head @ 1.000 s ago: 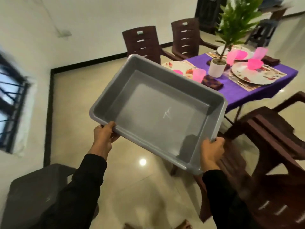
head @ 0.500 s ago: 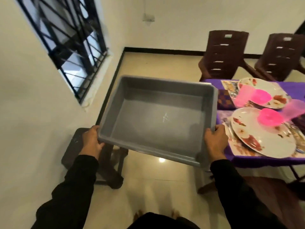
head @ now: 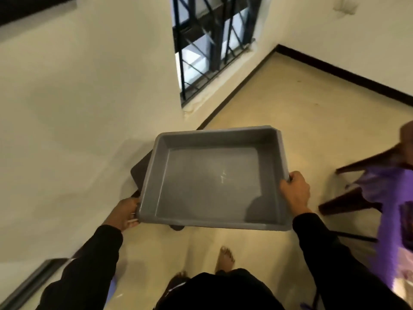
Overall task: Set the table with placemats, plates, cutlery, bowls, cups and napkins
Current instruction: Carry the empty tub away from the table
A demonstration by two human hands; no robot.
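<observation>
I hold the unmarked grey tray (head: 277,166) over the floor, left hand (head: 125,212) gripping its 8 o'clock corner, right hand (head: 296,191) curled round its 3 o'clock rim.

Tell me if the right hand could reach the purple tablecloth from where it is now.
Probably not right away: the right hand grips the gray tray's right rim, as the left hand does the other side. The tablecloth lies close on the right with nothing between, once that grip lets go.
</observation>
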